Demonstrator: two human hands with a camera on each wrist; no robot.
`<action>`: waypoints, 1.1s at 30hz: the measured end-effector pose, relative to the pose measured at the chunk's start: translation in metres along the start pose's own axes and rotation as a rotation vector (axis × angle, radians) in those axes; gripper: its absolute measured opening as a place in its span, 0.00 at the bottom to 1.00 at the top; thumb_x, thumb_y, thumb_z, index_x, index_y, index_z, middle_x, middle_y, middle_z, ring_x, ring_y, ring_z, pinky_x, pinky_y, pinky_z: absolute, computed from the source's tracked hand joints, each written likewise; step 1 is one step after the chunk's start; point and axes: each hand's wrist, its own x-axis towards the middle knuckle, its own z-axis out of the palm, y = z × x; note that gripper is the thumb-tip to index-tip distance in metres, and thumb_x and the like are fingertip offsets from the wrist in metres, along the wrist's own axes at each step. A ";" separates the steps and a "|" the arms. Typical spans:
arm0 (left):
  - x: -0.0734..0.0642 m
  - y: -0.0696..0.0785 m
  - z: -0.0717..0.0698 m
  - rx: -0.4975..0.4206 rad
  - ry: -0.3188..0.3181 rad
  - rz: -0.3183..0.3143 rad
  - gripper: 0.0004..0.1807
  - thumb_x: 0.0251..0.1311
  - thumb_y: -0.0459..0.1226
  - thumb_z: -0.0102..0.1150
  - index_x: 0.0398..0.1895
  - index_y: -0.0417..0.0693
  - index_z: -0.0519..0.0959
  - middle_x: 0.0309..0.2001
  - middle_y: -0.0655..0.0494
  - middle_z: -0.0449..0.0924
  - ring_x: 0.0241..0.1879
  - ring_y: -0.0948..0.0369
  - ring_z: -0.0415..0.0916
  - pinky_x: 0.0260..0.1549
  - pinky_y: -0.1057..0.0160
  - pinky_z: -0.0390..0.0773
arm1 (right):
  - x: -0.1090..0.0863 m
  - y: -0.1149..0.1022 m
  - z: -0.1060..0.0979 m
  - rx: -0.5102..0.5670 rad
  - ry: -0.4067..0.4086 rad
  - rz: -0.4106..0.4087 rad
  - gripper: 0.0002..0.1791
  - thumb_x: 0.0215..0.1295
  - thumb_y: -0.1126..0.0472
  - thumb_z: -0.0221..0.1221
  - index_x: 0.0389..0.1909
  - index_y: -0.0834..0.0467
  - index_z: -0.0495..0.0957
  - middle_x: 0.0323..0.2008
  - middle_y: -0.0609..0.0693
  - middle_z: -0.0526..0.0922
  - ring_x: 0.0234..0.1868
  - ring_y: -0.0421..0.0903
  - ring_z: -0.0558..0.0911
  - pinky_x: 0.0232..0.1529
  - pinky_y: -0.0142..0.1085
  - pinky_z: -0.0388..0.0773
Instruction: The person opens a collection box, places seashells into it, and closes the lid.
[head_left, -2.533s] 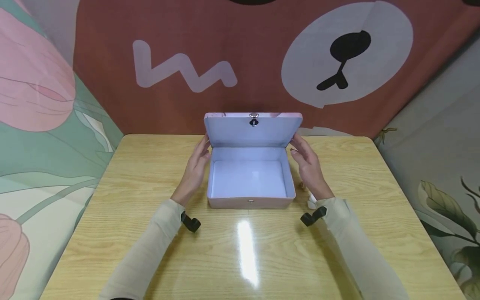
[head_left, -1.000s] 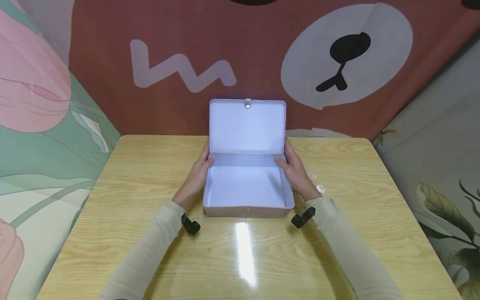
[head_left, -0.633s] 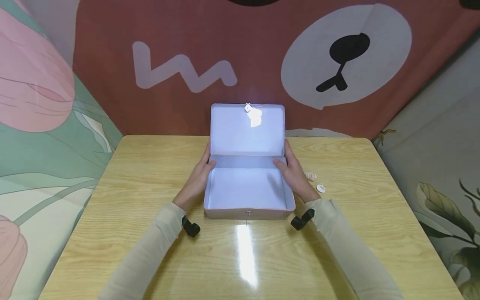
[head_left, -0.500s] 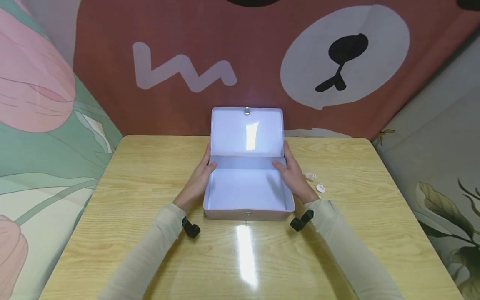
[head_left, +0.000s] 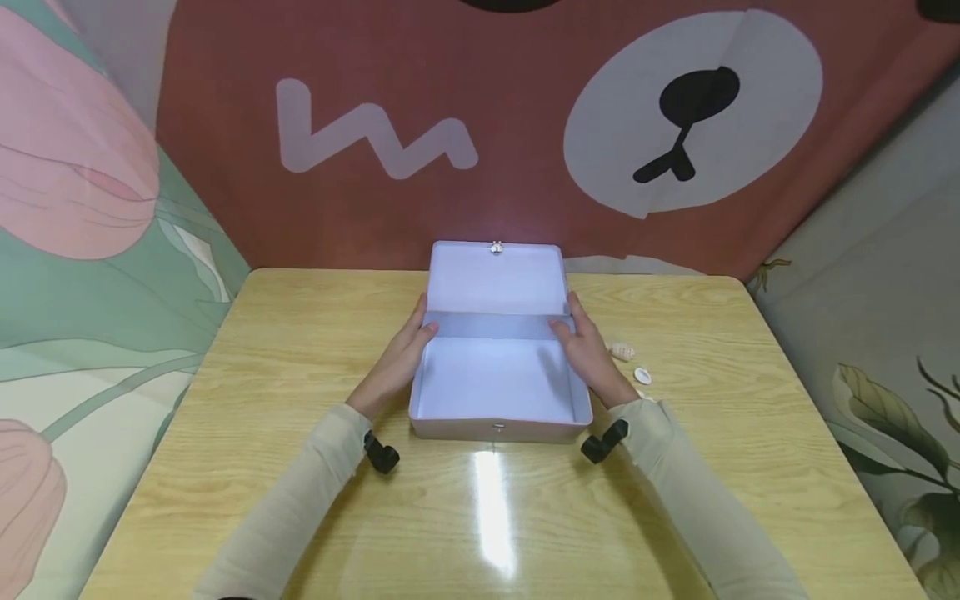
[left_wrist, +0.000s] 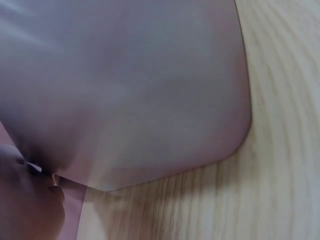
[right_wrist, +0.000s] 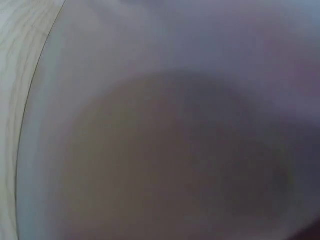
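A hinged box (head_left: 495,375) with a pale, bare inside and a pinkish outer wall stands on the table, its lid (head_left: 497,279) leaning back at the far side. A small metal clasp (head_left: 497,247) sits on the lid's top edge. My left hand (head_left: 393,358) grips the box's left side near the hinge, thumb over the rim. My right hand (head_left: 592,354) grips the right side the same way. In the left wrist view the box's side wall (left_wrist: 150,100) fills much of the picture, with part of the hand (left_wrist: 30,200) at lower left. The right wrist view is blurred by the near wall (right_wrist: 175,150).
Right of my right hand lie a small ridged, pinkish-white piece like a shell (head_left: 622,352) and a white round piece (head_left: 642,376). Another pale bit is partly hidden by the right wrist. The wooden table (head_left: 300,317) meets a printed cloth (head_left: 375,217) behind the box.
The lid has swung farther back, its top edge dropping over the last second. Since the oldest frame, my hands have come in from the lid's sides and the thumbs now lie over the rim.
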 end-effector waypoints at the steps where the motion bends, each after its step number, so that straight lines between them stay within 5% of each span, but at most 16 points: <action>1: 0.000 0.000 0.000 0.003 -0.002 0.001 0.38 0.85 0.54 0.31 0.89 0.62 0.31 0.90 0.55 0.28 0.89 0.53 0.29 0.87 0.40 0.34 | 0.000 0.000 0.000 0.010 0.000 0.020 0.41 0.86 0.47 0.42 0.88 0.55 0.36 0.89 0.53 0.37 0.90 0.54 0.38 0.90 0.54 0.36; 5: -0.002 -0.001 -0.001 0.020 -0.011 -0.001 0.38 0.85 0.54 0.31 0.89 0.61 0.32 0.90 0.55 0.29 0.89 0.52 0.28 0.87 0.40 0.34 | -0.002 0.000 0.001 0.042 -0.007 0.077 0.40 0.87 0.42 0.36 0.88 0.56 0.37 0.89 0.52 0.37 0.90 0.53 0.37 0.90 0.53 0.36; 18: -0.011 -0.006 -0.003 0.095 -0.012 0.025 0.39 0.86 0.52 0.35 0.89 0.53 0.34 0.90 0.54 0.29 0.89 0.48 0.30 0.87 0.40 0.36 | -0.004 0.005 0.010 0.077 -0.004 0.076 0.39 0.88 0.43 0.36 0.88 0.56 0.39 0.89 0.53 0.40 0.90 0.53 0.40 0.90 0.52 0.38; 26: -0.050 -0.005 -0.005 0.242 -0.044 0.121 0.48 0.82 0.52 0.51 0.89 0.47 0.35 0.89 0.49 0.31 0.89 0.45 0.36 0.87 0.41 0.43 | -0.008 -0.006 0.006 0.047 -0.013 0.083 0.39 0.88 0.42 0.35 0.88 0.56 0.38 0.89 0.53 0.39 0.90 0.54 0.39 0.90 0.54 0.38; 33: -0.078 0.003 -0.003 0.322 -0.097 0.105 0.65 0.67 0.53 0.71 0.88 0.46 0.32 0.89 0.52 0.27 0.88 0.44 0.38 0.85 0.41 0.50 | -0.006 -0.007 0.001 0.035 0.006 0.083 0.39 0.88 0.41 0.35 0.88 0.56 0.38 0.89 0.52 0.40 0.90 0.53 0.40 0.90 0.53 0.39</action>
